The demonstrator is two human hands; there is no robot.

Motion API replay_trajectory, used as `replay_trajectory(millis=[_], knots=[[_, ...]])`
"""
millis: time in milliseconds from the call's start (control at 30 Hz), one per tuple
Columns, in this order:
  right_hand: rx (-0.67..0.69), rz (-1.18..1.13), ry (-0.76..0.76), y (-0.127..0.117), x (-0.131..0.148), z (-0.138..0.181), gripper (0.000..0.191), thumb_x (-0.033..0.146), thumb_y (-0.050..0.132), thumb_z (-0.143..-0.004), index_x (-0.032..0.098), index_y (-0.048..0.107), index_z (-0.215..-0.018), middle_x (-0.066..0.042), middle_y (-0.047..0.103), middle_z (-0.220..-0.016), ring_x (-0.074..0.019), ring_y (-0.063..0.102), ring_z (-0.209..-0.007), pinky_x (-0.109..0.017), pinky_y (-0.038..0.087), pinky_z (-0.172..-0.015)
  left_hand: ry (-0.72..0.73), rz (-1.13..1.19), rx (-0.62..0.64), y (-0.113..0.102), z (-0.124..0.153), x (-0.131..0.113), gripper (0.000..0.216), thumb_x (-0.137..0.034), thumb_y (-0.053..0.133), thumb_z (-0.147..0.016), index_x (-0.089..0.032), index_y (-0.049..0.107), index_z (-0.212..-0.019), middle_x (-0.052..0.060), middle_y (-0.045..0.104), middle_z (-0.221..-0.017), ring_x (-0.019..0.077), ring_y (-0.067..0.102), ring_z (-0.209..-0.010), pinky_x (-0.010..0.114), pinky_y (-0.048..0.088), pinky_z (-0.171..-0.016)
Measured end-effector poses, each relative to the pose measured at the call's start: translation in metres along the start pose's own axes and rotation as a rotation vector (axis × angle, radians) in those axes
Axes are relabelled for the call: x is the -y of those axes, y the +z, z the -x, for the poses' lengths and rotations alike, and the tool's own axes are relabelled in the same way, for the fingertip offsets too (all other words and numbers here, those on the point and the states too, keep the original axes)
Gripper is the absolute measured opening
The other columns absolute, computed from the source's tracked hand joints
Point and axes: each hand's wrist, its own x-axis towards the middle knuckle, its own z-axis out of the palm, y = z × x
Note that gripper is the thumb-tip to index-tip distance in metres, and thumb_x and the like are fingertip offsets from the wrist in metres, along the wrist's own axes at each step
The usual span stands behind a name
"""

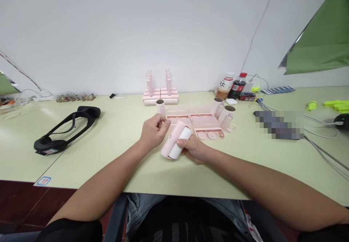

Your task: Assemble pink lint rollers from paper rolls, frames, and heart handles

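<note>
My right hand (194, 148) grips a pink lint roller case (172, 142) with a white paper roll (181, 140) lying in it, held tilted just above the table. My left hand (154, 130) is curled beside the case's upper end, its fingertips pinched at the top edge of the pink cover. Right behind the hands lie open pink case halves (205, 121) and several pink rollers with cardboard cores (223, 111).
A stack of pink handles and parts (160, 95) stands at the back by the wall. A black headset (68, 127) lies on the left. Two drink bottles (231, 85), cables (321, 140) and yellow-green objects (335, 105) are on the right. The pale green table (109, 154) ends near my lap.
</note>
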Motion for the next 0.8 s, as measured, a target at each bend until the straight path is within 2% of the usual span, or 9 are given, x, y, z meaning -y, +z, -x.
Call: replay_trajectory(millis=[67, 100, 167, 233, 367, 467, 600, 700, 800], knots=[[-0.062, -0.041, -0.029, 0.0, 0.004, -0.001, 0.042, 0.031, 0.084, -0.058, 0.02, 0.062, -0.092, 0.001, 0.065, -0.079, -0.0178, 0.061, -0.074, -0.031, 0.051, -0.065, -0.042, -0.101, -0.117, -0.006, -0.007, 0.007, 0.015, -0.034, 0.056, -0.083, -0.019, 0.056, -0.083, -0.003, 0.05, -0.066, 0.0117, 0.047, -0.059, 0.025, 0.039, -0.056], [-0.078, -0.062, -0.047, 0.0, 0.006, -0.001, 0.041, 0.029, 0.083, -0.059, 0.02, 0.062, -0.092, 0.001, 0.065, -0.079, -0.0174, 0.061, -0.074, -0.03, 0.051, -0.065, -0.056, -0.144, -0.124, -0.01, -0.01, 0.011, 0.017, -0.032, 0.058, -0.08, -0.019, 0.056, -0.09, 0.0, 0.055, -0.075, 0.0138, 0.052, -0.067, 0.026, 0.041, -0.059], [-0.098, -0.101, -0.071, 0.0, 0.01, -0.003, 0.039, 0.028, 0.082, -0.059, 0.02, 0.062, -0.092, 0.001, 0.064, -0.079, -0.0164, 0.06, -0.073, -0.029, 0.05, -0.065, -0.066, -0.252, -0.05, -0.014, -0.016, 0.017, 0.024, -0.033, 0.06, -0.078, -0.019, 0.057, -0.097, 0.005, 0.06, -0.092, 0.0192, 0.057, -0.085, 0.031, 0.046, -0.071], [-0.129, -0.128, -0.087, 0.0, 0.013, -0.003, 0.038, 0.028, 0.081, -0.059, 0.02, 0.061, -0.091, 0.001, 0.063, -0.077, -0.0156, 0.058, -0.07, -0.028, 0.049, -0.064, -0.089, -0.354, 0.079, -0.015, -0.019, 0.023, 0.027, -0.038, 0.058, -0.081, -0.02, 0.06, -0.1, 0.007, 0.063, -0.101, 0.0244, 0.057, -0.097, 0.039, 0.046, -0.083], [-0.204, -0.132, -0.116, 0.001, 0.014, -0.005, 0.038, 0.028, 0.081, -0.058, 0.02, 0.06, -0.089, 0.001, 0.062, -0.074, -0.0154, 0.056, -0.068, -0.028, 0.048, -0.063, -0.1, -0.439, 0.258, -0.008, -0.018, 0.03, 0.026, -0.04, 0.05, -0.087, -0.022, 0.063, -0.099, 0.007, 0.065, -0.108, 0.0284, 0.057, -0.103, 0.047, 0.042, -0.091], [-0.283, -0.12, -0.148, 0.0, 0.014, -0.007, 0.036, 0.03, 0.079, -0.059, 0.019, 0.06, -0.087, 0.002, 0.062, -0.072, -0.0159, 0.055, -0.066, -0.028, 0.047, -0.061, -0.029, -0.358, 0.264, -0.006, -0.014, 0.028, 0.025, -0.04, 0.047, -0.09, -0.022, 0.06, -0.102, 0.007, 0.066, -0.109, 0.0261, 0.058, -0.103, 0.042, 0.043, -0.089], [-0.378, -0.128, -0.212, -0.002, 0.017, -0.009, 0.037, 0.031, 0.078, -0.058, 0.02, 0.058, -0.087, 0.003, 0.061, -0.071, -0.0158, 0.055, -0.065, -0.027, 0.046, -0.057, 0.058, -0.151, 0.28, -0.01, -0.007, 0.014, 0.025, -0.042, 0.046, -0.092, -0.022, 0.052, -0.104, 0.005, 0.066, -0.105, 0.0197, 0.061, -0.092, 0.031, 0.047, -0.075], [-0.38, -0.13, -0.21, -0.002, 0.02, -0.008, 0.038, 0.031, 0.076, -0.057, 0.02, 0.057, -0.088, 0.002, 0.061, -0.071, -0.0159, 0.055, -0.065, -0.027, 0.046, -0.057, 0.167, -0.082, 0.352, -0.012, -0.003, 0.004, 0.022, -0.042, 0.048, -0.091, -0.021, 0.05, -0.099, 0.002, 0.063, -0.089, 0.015, 0.059, -0.077, 0.027, 0.044, -0.067], [-0.364, -0.133, -0.193, -0.001, 0.022, -0.007, 0.038, 0.031, 0.075, -0.057, 0.02, 0.056, -0.089, 0.001, 0.062, -0.072, -0.0177, 0.057, -0.067, -0.028, 0.047, -0.058, 0.233, -0.104, 0.395, -0.013, -0.001, 0.0, 0.024, -0.044, 0.051, -0.089, -0.02, 0.053, -0.094, -0.001, 0.054, -0.073, 0.0118, 0.049, -0.062, 0.024, 0.039, -0.059]])
